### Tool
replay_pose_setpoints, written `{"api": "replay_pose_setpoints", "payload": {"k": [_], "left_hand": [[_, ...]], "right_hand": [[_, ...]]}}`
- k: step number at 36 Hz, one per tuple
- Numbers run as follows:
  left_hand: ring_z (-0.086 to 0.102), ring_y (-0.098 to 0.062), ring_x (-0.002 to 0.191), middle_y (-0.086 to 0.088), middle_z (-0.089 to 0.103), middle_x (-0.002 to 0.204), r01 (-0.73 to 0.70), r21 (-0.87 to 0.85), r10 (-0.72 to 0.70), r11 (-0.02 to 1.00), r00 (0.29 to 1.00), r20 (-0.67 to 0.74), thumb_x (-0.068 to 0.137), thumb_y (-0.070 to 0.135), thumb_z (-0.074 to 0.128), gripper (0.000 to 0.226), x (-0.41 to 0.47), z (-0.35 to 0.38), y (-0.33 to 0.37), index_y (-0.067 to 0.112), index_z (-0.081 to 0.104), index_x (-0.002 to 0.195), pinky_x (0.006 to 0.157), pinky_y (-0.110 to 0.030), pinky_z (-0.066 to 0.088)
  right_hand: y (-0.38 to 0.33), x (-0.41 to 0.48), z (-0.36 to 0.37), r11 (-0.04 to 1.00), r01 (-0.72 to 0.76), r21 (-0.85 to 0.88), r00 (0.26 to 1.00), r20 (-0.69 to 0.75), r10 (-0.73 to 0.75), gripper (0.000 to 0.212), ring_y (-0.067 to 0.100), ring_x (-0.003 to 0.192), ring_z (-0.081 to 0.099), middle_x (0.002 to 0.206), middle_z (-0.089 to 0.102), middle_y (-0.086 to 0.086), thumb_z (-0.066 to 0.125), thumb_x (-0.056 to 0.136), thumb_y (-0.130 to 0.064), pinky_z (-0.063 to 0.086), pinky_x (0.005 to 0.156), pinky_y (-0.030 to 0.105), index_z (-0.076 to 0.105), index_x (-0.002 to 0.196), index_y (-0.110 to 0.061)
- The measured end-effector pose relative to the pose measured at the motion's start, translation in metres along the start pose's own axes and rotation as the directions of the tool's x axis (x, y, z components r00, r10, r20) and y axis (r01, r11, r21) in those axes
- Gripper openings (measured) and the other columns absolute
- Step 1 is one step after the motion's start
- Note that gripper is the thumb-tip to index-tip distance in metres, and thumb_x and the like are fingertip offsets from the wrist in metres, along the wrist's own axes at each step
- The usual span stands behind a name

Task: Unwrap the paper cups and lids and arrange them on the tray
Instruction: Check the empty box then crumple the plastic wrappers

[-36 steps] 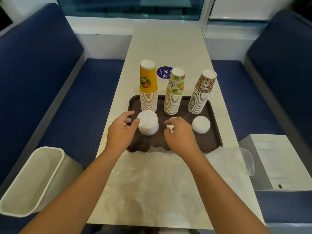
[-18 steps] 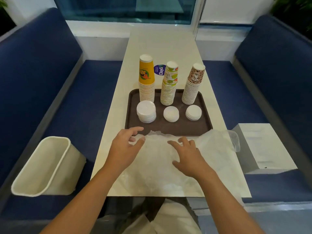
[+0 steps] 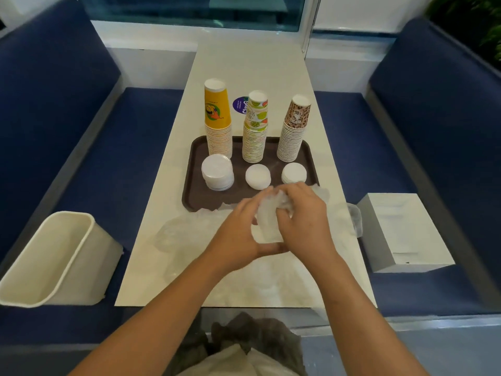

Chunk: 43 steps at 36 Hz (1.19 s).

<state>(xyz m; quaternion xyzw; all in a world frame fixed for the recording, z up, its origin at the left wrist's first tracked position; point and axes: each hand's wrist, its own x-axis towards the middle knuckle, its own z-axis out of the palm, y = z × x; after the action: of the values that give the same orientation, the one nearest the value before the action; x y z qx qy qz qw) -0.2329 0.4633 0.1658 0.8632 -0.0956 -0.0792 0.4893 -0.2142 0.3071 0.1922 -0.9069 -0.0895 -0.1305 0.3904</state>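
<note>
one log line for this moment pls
stage: clearing wrap | both hands bunching clear plastic wrap | three cup stacks and lid stacks on tray

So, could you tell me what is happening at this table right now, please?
A person is bunching up clear plastic wrap with both hands: the left hand cups it from below and the right hand presses it from above. On the brown tray three upside-down cup stacks stand in a row: yellow, lime-patterned and leopard-print, each with a pile of white lids in front. More wrap lies spread on the table. A white bin sits on the left seat.
</note>
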Motion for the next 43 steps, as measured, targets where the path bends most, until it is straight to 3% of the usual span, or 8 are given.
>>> {"api": "replay_pose_setpoints", "payload": {"k": [8,12,15,18,24,28,35,43], "left_hand": [[0.059,0.0,0.076,0.015,0.065,0.086,0.183,-0.007,-0.183,0.983,0.979,-0.094,0.098,0.023,0.068,0.012,0.025,0.011,0.01,0.029,0.059,0.104,0.065,-0.008,0.045],[0.07,-0.027,0.113,-0.02,0.074,0.116,0.339,-0.238,-0.364,0.91,0.929,-0.071,0.062,0.057,0.095,0.089,0.022,-0.005,-0.032,-0.006,0.07,0.12,0.078,-0.009,0.05],[0.071,0.002,0.099,0.019,0.078,0.102,0.304,-0.252,-0.297,0.919,0.953,0.065,0.092,0.031,0.079,0.024,0.0,-0.013,-0.013,0.031,0.073,0.114,0.081,-0.012,0.054],[0.068,0.006,0.104,0.027,0.073,0.107,0.245,-0.2,-0.237,0.949,0.97,0.063,0.092,0.032,0.078,0.034,-0.008,-0.017,-0.01,0.041,0.064,0.122,0.093,-0.019,0.053],[0.033,-0.023,0.141,0.008,0.036,0.155,0.237,0.669,-0.285,0.705,0.958,-0.039,0.064,0.078,0.081,0.109,-0.015,-0.031,-0.02,0.043,0.033,0.155,0.116,-0.048,0.036],[0.039,-0.023,0.136,0.006,0.043,0.151,0.132,0.815,-0.279,0.564,0.959,0.038,0.08,0.067,0.075,0.081,-0.016,-0.016,-0.047,0.046,0.042,0.151,0.11,-0.043,0.035],[0.061,-0.019,0.108,0.004,0.069,0.117,0.216,0.567,-0.143,0.795,0.975,-0.171,0.094,0.003,0.065,0.037,-0.021,-0.004,-0.065,0.026,0.073,0.121,0.09,-0.024,0.044],[0.06,0.009,0.1,0.017,0.068,0.109,0.126,0.17,-0.065,0.977,0.944,-0.323,0.09,-0.006,0.064,0.041,-0.017,0.0,-0.028,0.028,0.072,0.111,0.089,0.001,0.039]], "right_hand": [[0.011,-0.006,-0.032,0.975,-0.019,0.223,0.981,0.194,-0.025,0.047,0.007,0.123,0.051,0.131,0.052,-0.013,0.072,0.089,-0.042,0.045,0.099,0.022,0.057,0.133,-0.036],[0.039,-0.014,-0.038,0.992,0.064,0.106,0.917,0.386,-0.1,0.086,0.004,0.143,0.027,0.152,0.034,-0.018,0.077,0.085,-0.05,0.027,0.118,0.031,0.029,0.156,-0.044],[0.052,-0.019,-0.021,0.971,0.197,-0.137,0.882,0.456,-0.115,0.098,0.02,0.143,0.032,0.154,0.038,-0.008,0.076,0.083,-0.055,0.028,0.12,0.051,0.015,0.159,-0.046],[0.06,-0.02,0.0,0.971,0.172,-0.163,0.92,0.379,-0.099,0.065,0.025,0.113,0.054,0.125,0.061,-0.004,0.071,0.091,-0.028,0.045,0.101,0.052,0.042,0.148,-0.04],[0.078,-0.015,0.004,0.989,-0.095,-0.115,0.969,0.217,0.119,0.022,0.028,0.088,0.061,0.097,0.066,0.005,0.052,0.094,-0.008,0.053,0.076,0.041,0.062,0.112,-0.016],[0.083,-0.017,0.002,0.981,-0.141,-0.132,0.941,0.29,0.175,0.044,0.03,0.094,0.061,0.109,0.066,0.006,0.046,0.098,-0.008,0.054,0.08,0.043,0.05,0.139,-0.025],[0.096,-0.029,0.01,0.991,-0.124,-0.06,0.885,0.446,0.137,0.059,0.027,0.121,0.055,0.14,0.05,0.008,0.054,0.1,-0.012,0.045,0.102,0.034,0.036,0.154,-0.029],[0.074,-0.035,0.019,0.99,-0.119,0.08,0.773,0.633,0.042,0.113,0.011,0.126,0.041,0.149,0.025,-0.009,0.083,0.075,-0.061,0.04,0.106,0.028,0.011,0.159,-0.04]]}}
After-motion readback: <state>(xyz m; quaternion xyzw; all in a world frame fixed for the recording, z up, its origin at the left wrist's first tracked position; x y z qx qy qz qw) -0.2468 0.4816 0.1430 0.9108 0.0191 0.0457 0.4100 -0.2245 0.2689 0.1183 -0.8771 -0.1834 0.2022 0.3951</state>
